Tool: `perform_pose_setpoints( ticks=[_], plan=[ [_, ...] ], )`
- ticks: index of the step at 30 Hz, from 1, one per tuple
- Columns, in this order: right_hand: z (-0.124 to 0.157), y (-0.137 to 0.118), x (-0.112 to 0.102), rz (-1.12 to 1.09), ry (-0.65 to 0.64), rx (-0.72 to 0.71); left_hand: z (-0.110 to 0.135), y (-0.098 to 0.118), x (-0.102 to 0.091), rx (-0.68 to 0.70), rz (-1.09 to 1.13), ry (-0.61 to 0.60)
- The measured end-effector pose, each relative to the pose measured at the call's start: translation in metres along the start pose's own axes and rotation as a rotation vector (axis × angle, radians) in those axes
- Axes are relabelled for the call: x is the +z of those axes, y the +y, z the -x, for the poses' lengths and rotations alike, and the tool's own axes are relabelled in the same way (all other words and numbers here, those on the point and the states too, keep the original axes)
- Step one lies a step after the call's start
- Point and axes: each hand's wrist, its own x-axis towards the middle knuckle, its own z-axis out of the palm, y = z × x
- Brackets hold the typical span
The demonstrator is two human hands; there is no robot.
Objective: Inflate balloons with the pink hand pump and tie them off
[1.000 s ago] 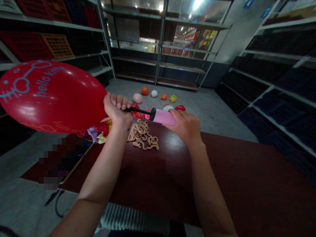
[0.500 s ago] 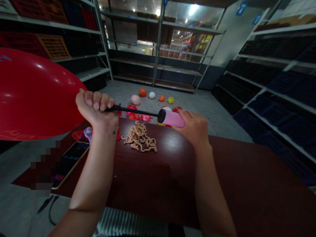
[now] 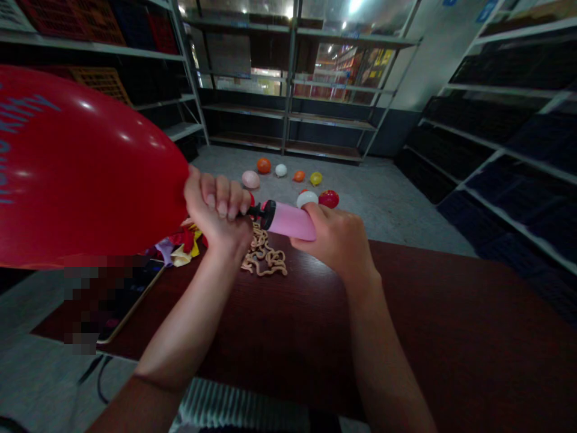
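Observation:
A large red balloon [image 3: 99, 174] with blue lettering fills the left of the head view, swollen with air. My left hand [image 3: 220, 204] is closed around the balloon's neck and the black end of a pink hand pump [image 3: 293, 221]. The fingers hide how neck and pump meet. My right hand [image 3: 338, 240] grips the pump's pink barrel, and the black rod is almost wholly pushed in. Under the pump, a tangle of tan, string-like pieces [image 3: 268, 258] lies on the dark table [image 3: 288, 337].
Limp balloons [image 3: 183, 249] in several colours and a phone [image 3: 135, 294] lie on the table's left side. Blown-up balloons, among them a white one [image 3: 307, 199], rest on the floor beyond. Metal shelves [image 3: 288, 111] stand at the back, with dark crates [image 3: 487, 132] on the right.
The pump has closed up: its long black rod, exposed before, has slid into the barrel. My left hand and the red balloon have moved right, while my right hand has shifted slightly left.

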Motion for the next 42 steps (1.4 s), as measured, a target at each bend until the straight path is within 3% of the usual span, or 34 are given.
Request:
perform_pose_setpoints(
  ticks=[6,14,20,32,37,42],
  plan=[
    [-0.001,-0.005,0.012,0.022,0.024,-0.008,-0.01,-0.016,-0.017,-0.043,-0.053,0.041],
    [-0.004,-0.004,0.035,0.024,0.051,0.024,-0.035,-0.016,-0.033,-0.024,-0.052,0.086],
    [0.0,0.011,0.046,0.062,0.072,0.011,-0.044,-0.005,-0.034,-0.032,0.007,0.142],
    [0.01,0.05,0.046,0.122,0.078,0.021,-0.058,0.029,-0.037,0.08,0.026,0.161],
    [0.01,0.046,0.042,0.1,0.078,0.054,-0.057,0.037,-0.04,0.174,-0.011,0.051],
    [0.008,0.037,0.033,0.079,0.053,0.029,-0.041,0.04,-0.022,0.184,0.004,0.06]
  ],
)
